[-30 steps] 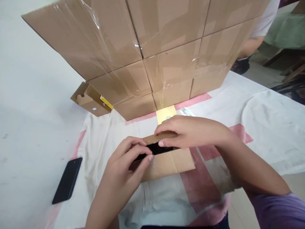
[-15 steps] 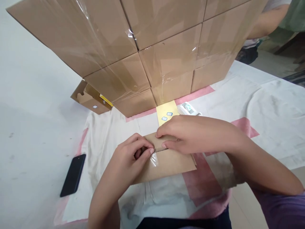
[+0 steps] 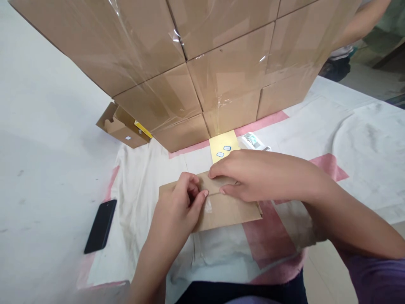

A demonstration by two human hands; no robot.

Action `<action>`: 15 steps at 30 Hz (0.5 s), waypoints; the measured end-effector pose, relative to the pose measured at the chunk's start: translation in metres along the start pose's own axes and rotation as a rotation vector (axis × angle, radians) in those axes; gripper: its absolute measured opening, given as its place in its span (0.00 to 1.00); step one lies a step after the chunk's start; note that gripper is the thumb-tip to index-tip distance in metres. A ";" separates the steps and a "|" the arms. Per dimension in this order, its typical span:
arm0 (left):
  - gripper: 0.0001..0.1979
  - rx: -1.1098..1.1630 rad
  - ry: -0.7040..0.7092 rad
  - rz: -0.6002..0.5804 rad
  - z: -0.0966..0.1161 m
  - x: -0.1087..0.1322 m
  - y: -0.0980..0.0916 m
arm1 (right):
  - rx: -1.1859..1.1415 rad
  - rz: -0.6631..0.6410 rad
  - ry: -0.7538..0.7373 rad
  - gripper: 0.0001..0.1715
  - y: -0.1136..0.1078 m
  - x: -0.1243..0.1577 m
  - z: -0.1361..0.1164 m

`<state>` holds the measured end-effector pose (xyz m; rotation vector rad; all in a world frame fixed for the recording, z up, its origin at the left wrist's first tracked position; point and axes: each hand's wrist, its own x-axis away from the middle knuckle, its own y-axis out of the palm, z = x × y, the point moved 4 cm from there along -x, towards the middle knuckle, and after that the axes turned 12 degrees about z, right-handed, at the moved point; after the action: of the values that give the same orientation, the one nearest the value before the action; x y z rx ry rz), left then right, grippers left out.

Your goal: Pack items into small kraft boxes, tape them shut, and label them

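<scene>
A small flat cardboard box [image 3: 232,213] lies in front of me, its flaps meeting along a seam. A short strip of clear tape [image 3: 208,206] sits on the box, just below the seam. My left hand [image 3: 180,202] rests over the box's left part with curled fingers, its thumb tip on the seam at the tape's upper end. From the right, my right hand [image 3: 242,175] presses on the far flap, index finger bent onto it and thumb near the seam. Both palms hide parts of the box.
Large taped cartons [image 3: 234,71] stand stacked behind. A yellow sheet with labels [image 3: 223,143] and a white device [image 3: 253,141] lie before them. Left are an open cardboard holder [image 3: 123,128] and a black phone [image 3: 100,226]. Another person's arm [image 3: 363,23] shows at top right.
My left fingers have lifted and drawn up slightly, with the thumb now higher at the seam. The tape strip looks flatter. My right hand keeps its place on the flap.
</scene>
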<state>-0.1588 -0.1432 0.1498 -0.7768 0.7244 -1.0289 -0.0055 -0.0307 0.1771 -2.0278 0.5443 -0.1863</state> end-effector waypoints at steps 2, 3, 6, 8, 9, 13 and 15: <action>0.06 0.010 0.001 0.013 0.001 -0.001 0.001 | 0.012 0.008 -0.009 0.10 0.000 0.000 0.000; 0.05 0.002 0.012 0.027 0.002 -0.002 0.002 | 0.008 0.012 -0.008 0.10 0.000 0.000 0.000; 0.05 -0.045 0.068 0.080 0.004 -0.001 0.003 | -0.010 0.018 0.007 0.11 0.001 0.000 0.002; 0.07 -0.072 0.132 0.118 0.004 0.002 0.003 | -0.036 0.019 0.011 0.11 0.001 -0.001 0.003; 0.08 -0.075 0.169 0.131 0.005 0.005 0.003 | -0.056 0.013 0.010 0.10 0.001 -0.001 0.004; 0.10 -0.081 0.336 0.156 0.005 0.024 0.003 | -0.102 0.007 0.019 0.09 0.001 -0.001 0.005; 0.14 -0.127 0.407 0.188 0.004 0.036 0.004 | -0.104 0.010 0.022 0.09 0.000 -0.001 0.005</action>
<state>-0.1417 -0.1741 0.1429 -0.5974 1.1985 -0.9860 -0.0046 -0.0266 0.1743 -2.1259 0.5883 -0.1779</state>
